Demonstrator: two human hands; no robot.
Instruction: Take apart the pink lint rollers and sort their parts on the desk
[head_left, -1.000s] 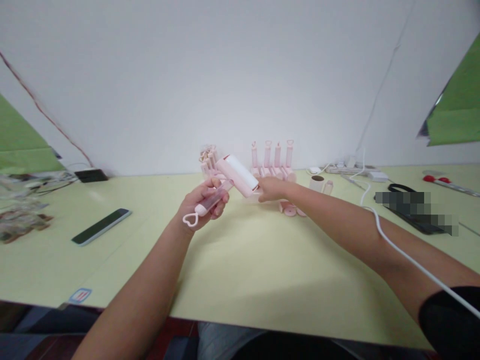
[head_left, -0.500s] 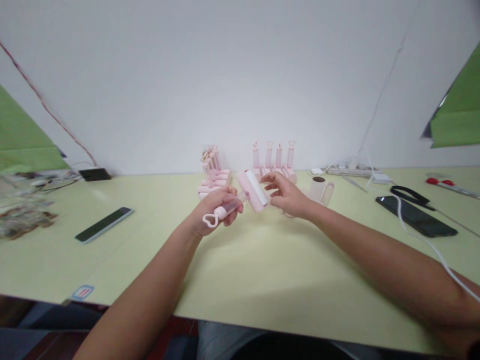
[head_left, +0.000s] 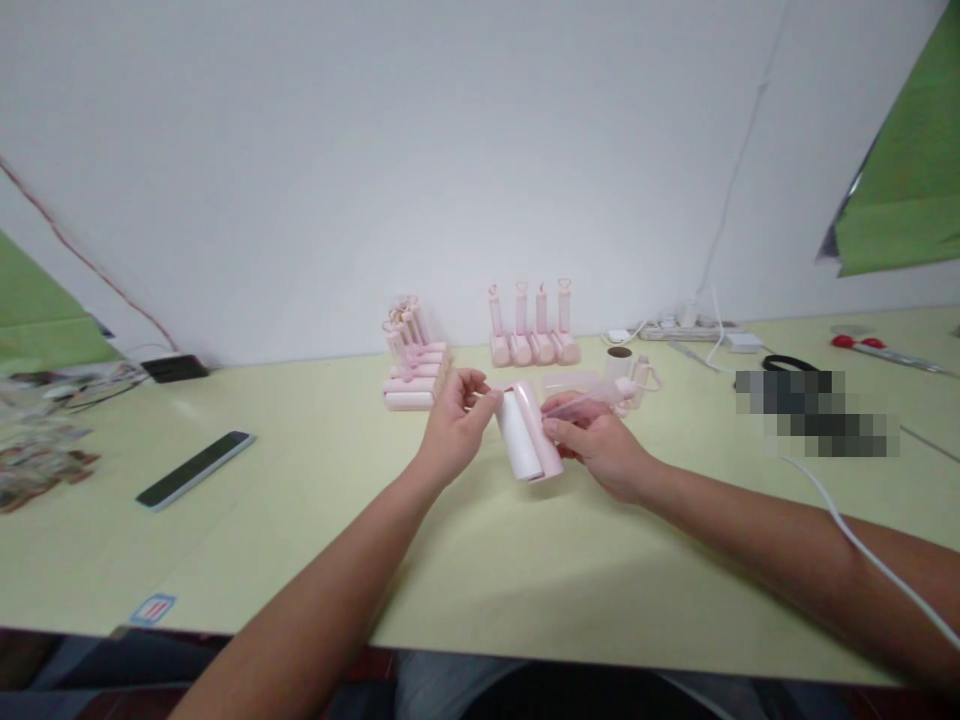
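A pink lint roller (head_left: pixel 529 432) with a white paper roll is held up above the middle of the table, tilted, its handle pointing to the right. My right hand (head_left: pixel 604 448) is closed round the handle close to the roller head. The clear handle ends in a pink cap and loop beyond my fingers. My left hand (head_left: pixel 456 425) pinches the upper left end of the white roll between thumb and fingers. Whether it grips the paper's edge or the head itself is hard to see.
Finished-looking lint rollers (head_left: pixel 535 345) stand in a row by the wall, with another group (head_left: pixel 412 385) to the left. A paper roll (head_left: pixel 619 362) stands at the right. A phone (head_left: pixel 196 470) lies left; a power strip (head_left: pixel 686 330) and white cable (head_left: pixel 847 530) are right.
The lint roller's handle has passed from my left hand to my right and now points right. My left hand has moved to the roller head's end.
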